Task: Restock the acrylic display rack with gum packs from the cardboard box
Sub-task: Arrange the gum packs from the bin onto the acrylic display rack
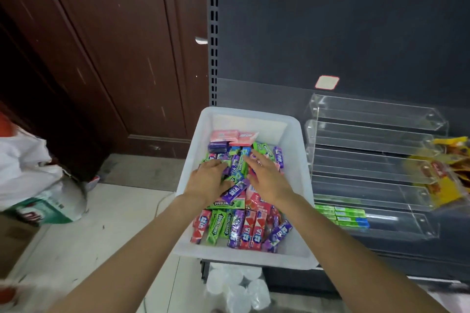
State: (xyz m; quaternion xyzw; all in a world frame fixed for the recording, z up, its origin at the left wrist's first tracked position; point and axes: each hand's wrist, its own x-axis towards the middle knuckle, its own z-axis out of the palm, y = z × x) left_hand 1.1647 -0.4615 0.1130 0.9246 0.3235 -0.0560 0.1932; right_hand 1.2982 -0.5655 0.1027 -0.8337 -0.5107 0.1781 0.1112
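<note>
Head view: white bin (pixel 295 150) holds mixed gum packs (pixel 244 223).

The dark shelf (pixel 396 241) carries a white plastic bin (pixel 295 150) at its nine o'clock end, a tiered acrylic rack (pixel 376 134) just beside it, and, at three o'clock, what look like yellow snack packets (pixel 447 180).

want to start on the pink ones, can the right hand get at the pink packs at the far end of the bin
Probably yes: the right hand lies open just short of the pink packs, which sit uncovered on top in the white bin.
</note>
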